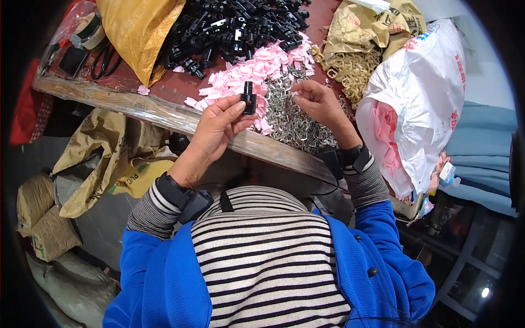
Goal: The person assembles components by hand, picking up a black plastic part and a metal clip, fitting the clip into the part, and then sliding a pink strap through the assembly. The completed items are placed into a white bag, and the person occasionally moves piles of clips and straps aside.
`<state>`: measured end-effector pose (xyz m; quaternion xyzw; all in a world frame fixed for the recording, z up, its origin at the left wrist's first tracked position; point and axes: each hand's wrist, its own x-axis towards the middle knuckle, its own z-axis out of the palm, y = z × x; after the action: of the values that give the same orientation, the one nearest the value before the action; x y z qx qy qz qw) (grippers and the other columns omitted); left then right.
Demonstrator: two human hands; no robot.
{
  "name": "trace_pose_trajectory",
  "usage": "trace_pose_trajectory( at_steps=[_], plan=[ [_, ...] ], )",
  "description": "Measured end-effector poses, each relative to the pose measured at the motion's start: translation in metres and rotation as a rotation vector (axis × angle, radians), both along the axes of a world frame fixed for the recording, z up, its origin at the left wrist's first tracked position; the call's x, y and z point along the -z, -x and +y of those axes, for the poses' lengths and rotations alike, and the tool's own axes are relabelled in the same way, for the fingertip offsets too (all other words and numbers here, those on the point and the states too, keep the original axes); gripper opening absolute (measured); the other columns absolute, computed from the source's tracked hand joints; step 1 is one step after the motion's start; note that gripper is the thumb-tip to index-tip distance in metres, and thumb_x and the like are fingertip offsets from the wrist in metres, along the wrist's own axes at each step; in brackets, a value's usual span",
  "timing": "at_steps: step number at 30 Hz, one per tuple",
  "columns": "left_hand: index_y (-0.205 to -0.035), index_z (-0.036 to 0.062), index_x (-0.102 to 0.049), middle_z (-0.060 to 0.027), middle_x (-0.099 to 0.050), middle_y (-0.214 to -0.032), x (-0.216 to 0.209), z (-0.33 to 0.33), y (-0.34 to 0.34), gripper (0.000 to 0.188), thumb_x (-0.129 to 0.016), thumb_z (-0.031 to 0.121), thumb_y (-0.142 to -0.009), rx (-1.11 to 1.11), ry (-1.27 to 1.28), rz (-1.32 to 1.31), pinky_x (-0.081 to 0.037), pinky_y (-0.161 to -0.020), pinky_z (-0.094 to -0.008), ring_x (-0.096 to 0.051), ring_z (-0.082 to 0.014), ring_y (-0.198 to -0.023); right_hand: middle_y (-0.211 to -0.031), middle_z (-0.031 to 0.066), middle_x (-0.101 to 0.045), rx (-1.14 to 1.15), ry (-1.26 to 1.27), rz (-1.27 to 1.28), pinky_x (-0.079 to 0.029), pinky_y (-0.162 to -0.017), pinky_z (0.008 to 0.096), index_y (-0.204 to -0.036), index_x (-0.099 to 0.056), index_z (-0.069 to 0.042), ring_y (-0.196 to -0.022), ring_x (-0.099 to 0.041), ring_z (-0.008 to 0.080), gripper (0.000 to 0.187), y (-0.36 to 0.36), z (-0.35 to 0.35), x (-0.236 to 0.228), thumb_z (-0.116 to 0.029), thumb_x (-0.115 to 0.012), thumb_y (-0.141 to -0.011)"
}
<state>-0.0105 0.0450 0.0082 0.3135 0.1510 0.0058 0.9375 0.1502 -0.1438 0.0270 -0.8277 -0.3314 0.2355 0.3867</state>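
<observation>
My left hand pinches a small black plastic part, a stubby tube on a wider body, upright between thumb and fingers. Just right of it, my right hand has its thumb and fingertips pressed together above the silver metal rings. Whatever it holds, if anything, is too small to make out. Below and around the hands lie a heap of pink plastic pieces and a pile of small silver metal rings. More black plastic parts are heaped farther back.
The red table has a worn wooden front edge. Brass-coloured rings lie beside a brown paper bag at the back right. A white woven sack bulges at the right, an orange sack at the left. Scissors lie near the left end.
</observation>
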Motion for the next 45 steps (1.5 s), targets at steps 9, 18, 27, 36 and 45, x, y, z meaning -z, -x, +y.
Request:
trace_pose_trajectory(
  at_steps=[9, 18, 27, 36, 45],
  plan=[
    [-0.106, -0.0038, -0.047, -0.0115, -0.057, -0.096, 0.003, 0.002, 0.000, 0.026, -0.050, 0.009, -0.083, 0.041, 0.030, -0.050, -0.051, -0.072, -0.0257, -0.059, -0.0182, -0.084, -0.082, 0.0011, -0.048, 0.037, -0.144, -0.148, -0.039, -0.051, 0.0190, -0.094, -0.054, -0.001, -0.058, -0.047, 0.0050, 0.021, -0.032, 0.027, 0.001, -0.010, -0.059, -0.076],
    [-0.109, -0.0034, -0.047, -0.0098, -0.057, -0.097, 0.006, 0.002, 0.003, 0.029, -0.052, 0.008, -0.082, 0.010, 0.070, -0.105, -0.050, -0.072, -0.0230, -0.059, -0.0160, -0.082, -0.084, 0.0108, -0.050, -0.142, -0.035, -0.601, -0.044, -0.057, 0.0281, -0.095, -0.055, -0.001, -0.064, -0.055, 0.0184, 0.025, -0.029, 0.081, -0.020, -0.013, -0.059, -0.073],
    [-0.109, -0.0017, -0.046, -0.0109, -0.057, -0.098, 0.007, 0.002, 0.004, 0.030, -0.052, 0.012, -0.082, 0.020, 0.052, -0.167, -0.050, -0.074, -0.0265, -0.058, -0.0176, -0.086, -0.083, 0.0124, -0.050, -0.352, -0.066, -0.638, -0.044, -0.055, 0.0298, -0.091, -0.055, -0.001, -0.063, -0.055, 0.0230, 0.022, -0.001, 0.099, -0.011, -0.012, -0.058, -0.073],
    [-0.108, -0.0016, -0.047, -0.0102, -0.057, -0.097, 0.010, -0.002, 0.005, 0.029, -0.052, 0.011, -0.082, 0.013, 0.050, -0.134, -0.049, -0.075, -0.0268, -0.058, -0.0172, -0.086, -0.083, 0.0133, -0.051, -0.104, 0.007, -0.498, -0.043, -0.060, 0.0330, -0.090, -0.054, -0.002, -0.072, -0.054, 0.0274, 0.021, -0.024, 0.031, -0.022, -0.012, -0.059, -0.071],
    [-0.108, -0.0019, -0.047, -0.0104, -0.057, -0.096, 0.013, -0.011, -0.003, 0.028, -0.051, 0.010, -0.083, 0.049, 0.025, -0.133, -0.050, -0.073, -0.0261, -0.059, -0.0179, -0.085, -0.085, 0.0136, -0.052, 0.271, 0.377, -0.855, -0.043, -0.063, 0.0384, -0.087, -0.054, -0.007, -0.071, -0.054, 0.0321, 0.020, -0.068, -0.045, -0.005, -0.019, -0.058, -0.072]
  ],
)
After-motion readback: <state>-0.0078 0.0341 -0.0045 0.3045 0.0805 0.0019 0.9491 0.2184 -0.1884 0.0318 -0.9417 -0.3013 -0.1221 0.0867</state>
